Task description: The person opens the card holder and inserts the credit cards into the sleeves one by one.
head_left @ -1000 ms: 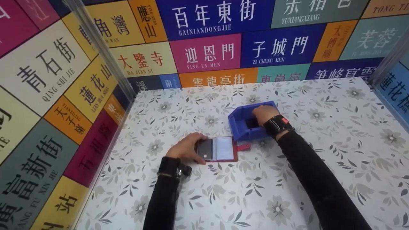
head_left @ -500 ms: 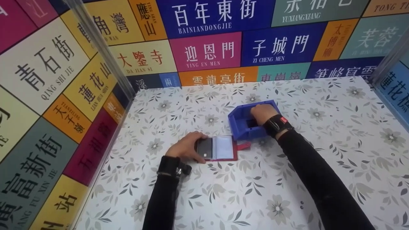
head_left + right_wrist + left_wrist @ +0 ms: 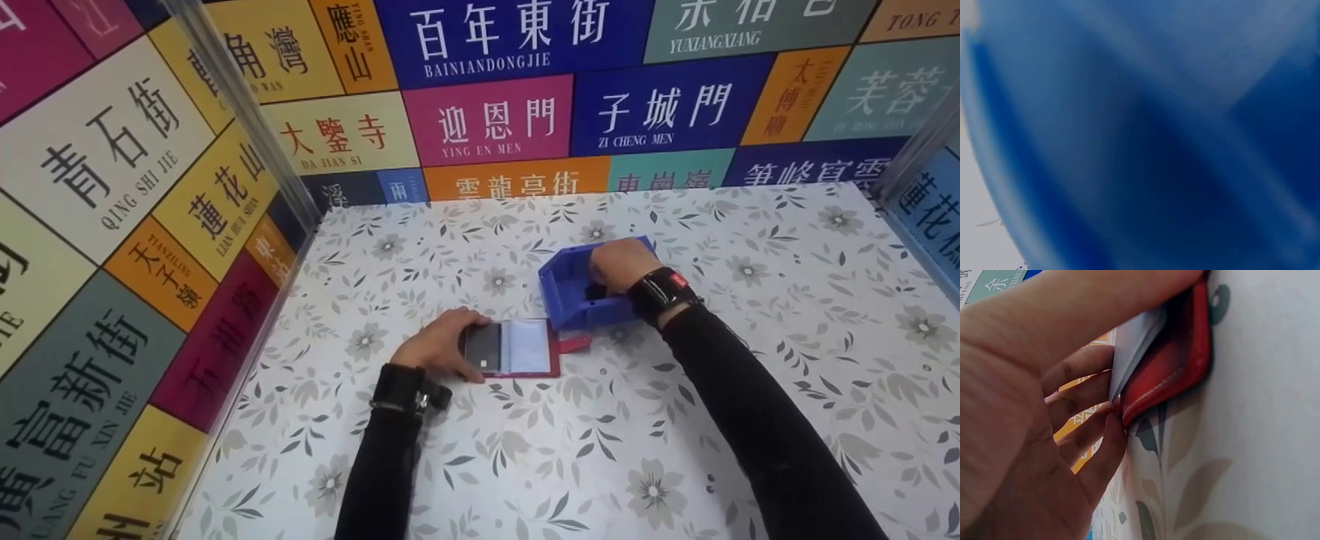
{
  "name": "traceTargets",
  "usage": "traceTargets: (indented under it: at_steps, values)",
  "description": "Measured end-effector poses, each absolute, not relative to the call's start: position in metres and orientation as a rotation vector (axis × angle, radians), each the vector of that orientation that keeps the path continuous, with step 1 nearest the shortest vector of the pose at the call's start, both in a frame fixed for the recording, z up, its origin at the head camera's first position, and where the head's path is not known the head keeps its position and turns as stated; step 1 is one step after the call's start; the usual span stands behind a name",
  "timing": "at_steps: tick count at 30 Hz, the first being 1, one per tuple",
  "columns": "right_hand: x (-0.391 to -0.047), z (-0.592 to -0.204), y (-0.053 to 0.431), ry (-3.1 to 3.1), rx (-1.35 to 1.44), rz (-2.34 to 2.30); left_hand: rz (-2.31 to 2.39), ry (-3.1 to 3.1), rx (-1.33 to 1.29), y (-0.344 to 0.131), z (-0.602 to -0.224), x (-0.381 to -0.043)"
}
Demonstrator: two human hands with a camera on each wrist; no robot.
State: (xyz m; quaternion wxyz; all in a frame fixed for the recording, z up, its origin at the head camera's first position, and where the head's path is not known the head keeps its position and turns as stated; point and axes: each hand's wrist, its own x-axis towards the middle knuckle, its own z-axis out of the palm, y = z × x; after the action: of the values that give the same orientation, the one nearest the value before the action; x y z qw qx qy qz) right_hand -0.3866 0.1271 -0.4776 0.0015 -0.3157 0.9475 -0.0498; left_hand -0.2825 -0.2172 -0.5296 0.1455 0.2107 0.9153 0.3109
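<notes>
A red card holder [image 3: 532, 347] lies spread on the table, with a dark card in its left sleeve, a pale clear sleeve on the right and a red snap strap [image 3: 575, 344]. My left hand [image 3: 442, 345] grips its left side, thumb at the near edge and fingers at the far edge. In the left wrist view the fingertips meet the red cover [image 3: 1157, 382] and its pale sleeves [image 3: 1135, 340]. My right hand [image 3: 624, 266] reaches into a blue plastic bin [image 3: 564, 295]. Beside its fingers shows a small dark thing [image 3: 595, 291]; the fingertips are hidden, and I cannot tell whether they hold it.
The bin stands just behind the card holder's right corner. White table covering [image 3: 540, 465] with grey flowers and leaves lies under everything. Panels with coloured street-name signs [image 3: 487, 116] rise at the back and sides. In the right wrist view, blurred blue bin walls [image 3: 1033, 169] fill most of the picture.
My right hand has shifted slightly inside the bin, and less of the dark thing shows beside it. The left hand and card holder stay in place.
</notes>
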Motion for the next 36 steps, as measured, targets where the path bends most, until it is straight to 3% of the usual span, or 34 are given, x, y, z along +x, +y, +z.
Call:
traceTargets:
  at_steps: [13,22,30,36]
  values:
    - [-0.386,-0.456,0.135,2.902,-1.017,-0.504,0.893,2.623,0.637,-0.219,-0.531,-0.283]
    - [-0.37,-0.458,0.157,2.498,-0.486,-1.742,0.888,2.623,0.617,-0.219,-0.53,-0.284]
    - [-0.353,-0.473,0.164,1.985,-0.361,-2.435,0.867,2.619,0.579,-0.219,-0.53,-0.286]
    - [-0.351,-0.474,0.167,1.628,-0.346,-2.654,0.885,2.61,0.586,-0.219,-0.53,-0.285]
